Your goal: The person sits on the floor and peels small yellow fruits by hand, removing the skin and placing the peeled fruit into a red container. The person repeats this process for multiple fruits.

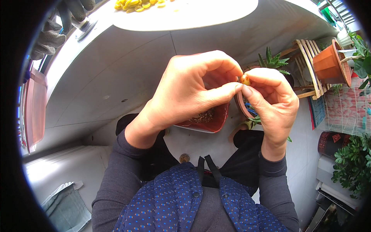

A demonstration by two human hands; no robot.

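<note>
Between the fingertips of both hands is a small rounded yellow piece [245,80] with brownish-red marks, perhaps fruit. My left hand [188,90] pinches it from the left with thumb and forefinger. From the right, the thumb and index finger of my right hand [272,101] meet on the same piece. Below my left hand stands a red container [221,121] on the floor, with dry brown bits in it; the hand covers much of it. Similar yellow pieces [134,5] are heaped on a white surface [200,21] ahead, some looking cut and partly beyond the frame.
Potted aloe [272,61] grows beyond my right hand. A slatted wooden stand [310,66], a terracotta-coloured pot [329,65] and a wire rack [342,111] are at right. Grey gloves [47,39] hang at upper left, above a pinkish plastic bin [36,107]. A grey cloth [68,207] lies lower left.
</note>
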